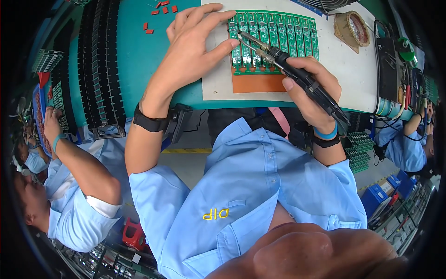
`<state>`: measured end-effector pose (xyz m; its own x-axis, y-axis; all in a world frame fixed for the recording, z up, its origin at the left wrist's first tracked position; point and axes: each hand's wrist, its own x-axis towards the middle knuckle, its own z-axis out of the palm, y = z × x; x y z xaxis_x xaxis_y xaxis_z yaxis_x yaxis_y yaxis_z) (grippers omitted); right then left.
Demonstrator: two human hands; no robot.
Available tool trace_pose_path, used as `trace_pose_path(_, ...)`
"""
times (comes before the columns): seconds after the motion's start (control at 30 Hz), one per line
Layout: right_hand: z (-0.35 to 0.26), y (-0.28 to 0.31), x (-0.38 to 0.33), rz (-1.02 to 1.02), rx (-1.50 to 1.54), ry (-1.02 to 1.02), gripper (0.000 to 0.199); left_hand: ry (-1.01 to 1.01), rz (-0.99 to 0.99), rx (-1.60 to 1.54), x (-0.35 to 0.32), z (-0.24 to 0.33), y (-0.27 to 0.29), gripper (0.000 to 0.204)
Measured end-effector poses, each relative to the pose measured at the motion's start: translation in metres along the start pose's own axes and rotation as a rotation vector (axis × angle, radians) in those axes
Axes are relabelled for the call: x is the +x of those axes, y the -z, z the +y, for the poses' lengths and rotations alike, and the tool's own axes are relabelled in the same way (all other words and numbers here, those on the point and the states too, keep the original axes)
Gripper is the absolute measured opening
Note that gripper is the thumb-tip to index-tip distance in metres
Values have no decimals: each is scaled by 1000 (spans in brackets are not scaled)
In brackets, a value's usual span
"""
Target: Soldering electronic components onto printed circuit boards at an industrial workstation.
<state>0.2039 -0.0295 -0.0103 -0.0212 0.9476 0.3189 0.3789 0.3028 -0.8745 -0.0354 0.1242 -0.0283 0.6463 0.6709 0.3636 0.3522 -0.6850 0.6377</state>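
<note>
Right hand (309, 86) is wrapped tight round a soldering iron (297, 74), tip on the green boards (274, 39). Left hand (193, 44) lies open, fingers spread, thumb pinning the boards to the tabletop (139, 51).

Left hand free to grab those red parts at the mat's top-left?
Probably yes. The left hand rests open on the green circuit board panel, holding nothing, and only bare teal mat lies between it and the red parts.

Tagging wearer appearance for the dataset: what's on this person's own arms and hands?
Both hands are bare, no gloves. The left hand has a wide black strap at the wrist, with a black box-shaped unit clipped beside it. The right hand has a blue band above a black one at the wrist. Forearms are bare; light blue short sleeves end near the elbows.
</note>
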Motion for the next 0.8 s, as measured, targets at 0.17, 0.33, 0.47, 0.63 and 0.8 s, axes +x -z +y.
trace_pose_path(0.17, -1, 1, 1, -16, -17, 0, 33, -525, 303, -266, 2, -26, -19, 55)
trace_pose_path(0.33, -3, 0, -1, -2, 0, -12, 33, 64, -38, 294, -20, 2, 4, 51)
trace_pose_path(0.47, 2, 4, -9, 38, -11, -56, 32, 39, 33, 298, -19, 5, 4, 51)
trace_pose_path(0.63, 8, 23, -32, 64, 27, -61, 33, 84, 29, 232, -19, 3, -3, 54)
trace_pose_path(0.8, 32, 80, -48, 406, -87, 38, 32, 61, 48, 172, -19, 0, -7, 54)
